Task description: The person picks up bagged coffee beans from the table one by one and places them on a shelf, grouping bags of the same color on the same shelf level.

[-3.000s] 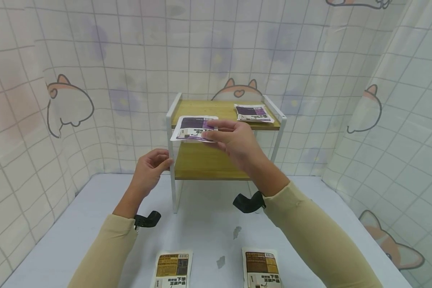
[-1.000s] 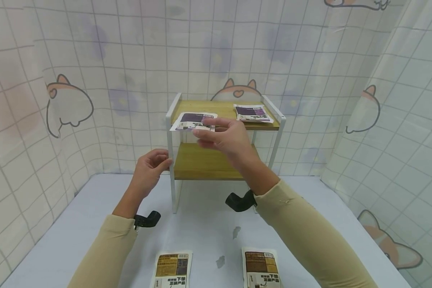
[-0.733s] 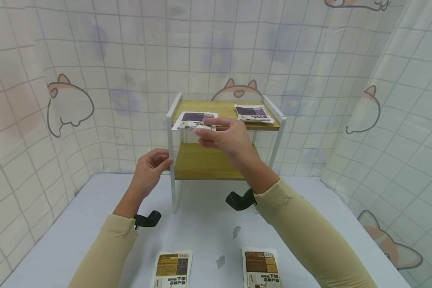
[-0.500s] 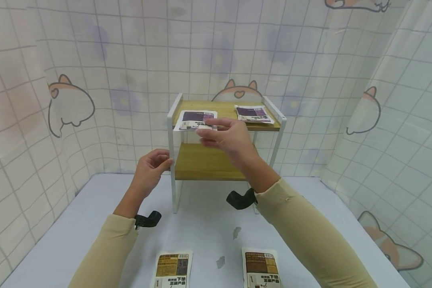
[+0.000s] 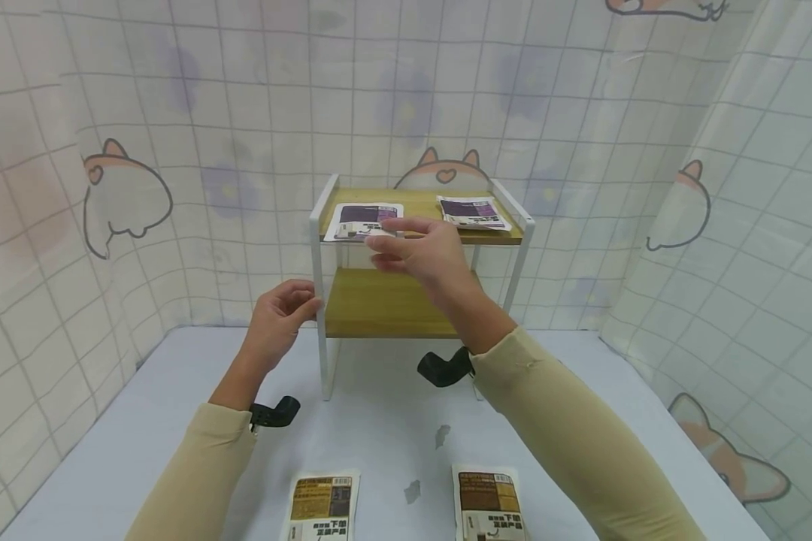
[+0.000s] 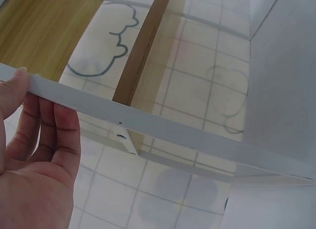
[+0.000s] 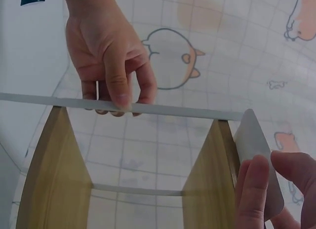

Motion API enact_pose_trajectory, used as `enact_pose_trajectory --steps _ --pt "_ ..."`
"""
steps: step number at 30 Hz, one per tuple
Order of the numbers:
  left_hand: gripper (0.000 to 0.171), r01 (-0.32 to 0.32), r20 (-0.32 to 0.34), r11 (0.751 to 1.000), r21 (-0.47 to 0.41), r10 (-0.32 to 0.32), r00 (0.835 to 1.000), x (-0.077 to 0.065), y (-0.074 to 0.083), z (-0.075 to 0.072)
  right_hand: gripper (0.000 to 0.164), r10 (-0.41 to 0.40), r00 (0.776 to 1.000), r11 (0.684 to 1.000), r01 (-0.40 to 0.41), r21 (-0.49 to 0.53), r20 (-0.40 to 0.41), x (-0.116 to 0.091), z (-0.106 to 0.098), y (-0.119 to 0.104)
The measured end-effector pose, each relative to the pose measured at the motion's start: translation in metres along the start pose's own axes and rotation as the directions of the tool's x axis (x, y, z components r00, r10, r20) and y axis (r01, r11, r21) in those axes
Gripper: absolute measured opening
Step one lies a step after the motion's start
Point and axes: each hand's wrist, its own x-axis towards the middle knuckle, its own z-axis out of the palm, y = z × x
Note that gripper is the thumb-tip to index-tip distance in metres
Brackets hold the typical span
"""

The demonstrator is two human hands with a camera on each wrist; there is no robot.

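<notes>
My right hand (image 5: 426,252) pinches a flat white and purple packet (image 5: 362,214) by its near right corner, over the left part of a small rack's top shelf (image 5: 416,201). Whether the packet's underside rests fully on the board cannot be told. From below, in the right wrist view, its plain white back (image 7: 259,160) shows beside the fingers. My left hand (image 5: 280,319) grips the rack's front left post (image 6: 163,125) between thumb and fingers. A similar purple packet (image 5: 474,213), perhaps a small stack, lies on the right of the top shelf.
The rack's lower wooden shelf (image 5: 389,304) is below the right hand. Nearer on the white table (image 5: 379,421) lie a yellow-brown packet (image 5: 321,503) and a brown packet (image 5: 489,500). A grid-patterned curtain (image 5: 257,98) surrounds the table.
The purple packet in my right hand has moved back and slightly up, from in front of the top shelf to over its left part. My left hand has stayed on the post.
</notes>
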Motion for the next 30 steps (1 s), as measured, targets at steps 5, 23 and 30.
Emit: enact_pose_trajectory --steps 5,23,30 --pt "0.032 0.001 0.000 1.000 0.002 -0.001 1.000 0.0004 0.0003 0.0002 0.038 -0.003 1.000 1.000 0.003 -0.014 -0.019 0.0004 0.0001 0.0006" --pt "0.033 -0.004 0.001 1.000 -0.008 0.004 1.000 -0.0018 0.0025 -0.0008 0.027 -0.059 0.997 0.998 0.060 0.027 -0.053 0.0028 0.0059 0.0014" --pt "0.034 0.004 -0.003 1.000 -0.001 -0.004 1.000 -0.0018 0.0029 -0.0007 0.025 -0.077 0.995 0.997 0.079 0.021 -0.064 0.0041 0.0090 0.0019"
